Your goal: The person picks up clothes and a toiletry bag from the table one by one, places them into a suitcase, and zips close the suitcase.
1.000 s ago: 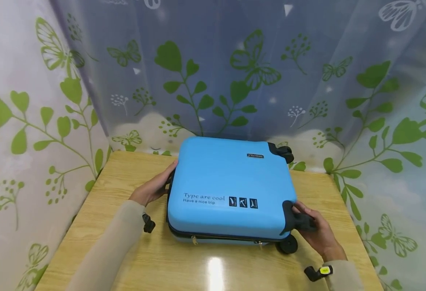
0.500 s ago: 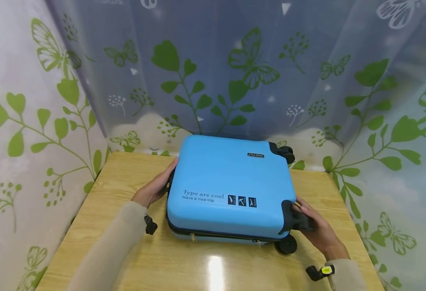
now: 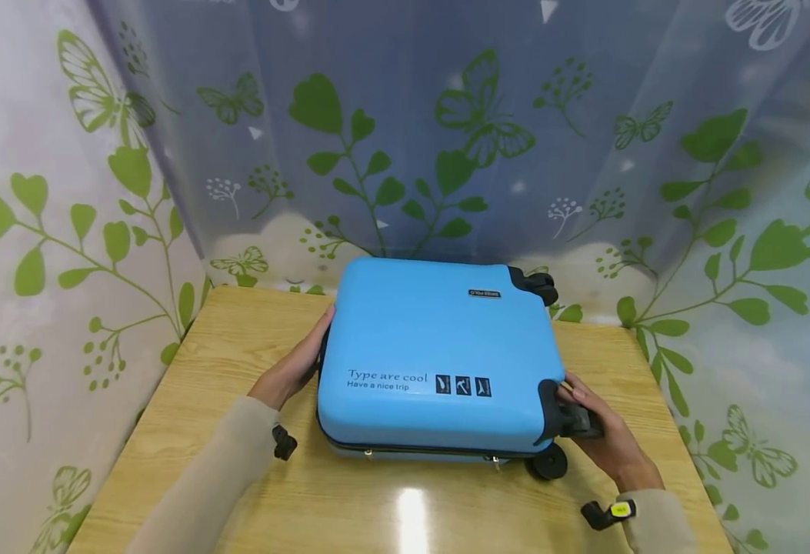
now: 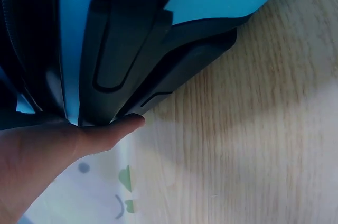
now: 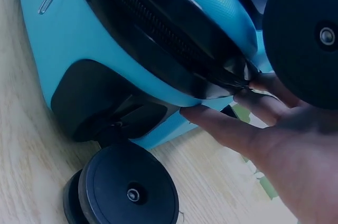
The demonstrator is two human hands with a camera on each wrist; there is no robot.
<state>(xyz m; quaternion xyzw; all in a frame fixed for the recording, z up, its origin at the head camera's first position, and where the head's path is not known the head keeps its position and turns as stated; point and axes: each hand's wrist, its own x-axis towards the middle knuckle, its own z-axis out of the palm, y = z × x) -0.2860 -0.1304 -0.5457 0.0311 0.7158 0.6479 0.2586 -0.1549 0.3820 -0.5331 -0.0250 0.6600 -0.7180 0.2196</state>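
two grips (image 3: 292,365) on one blue suitcase (image 3: 439,331) with three icons (image 3: 463,385)

Blue suitcase (image 3: 439,338); closed; lying flat on table (image 3: 335,515)

Left hand (image 3: 292,368), right hand (image 3: 615,444) apart

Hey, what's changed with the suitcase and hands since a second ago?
No clear movement; nothing taken hold of or let go. The blue suitcase stayed in place on the wooden table, left hand at one end, right hand at the wheeled end.
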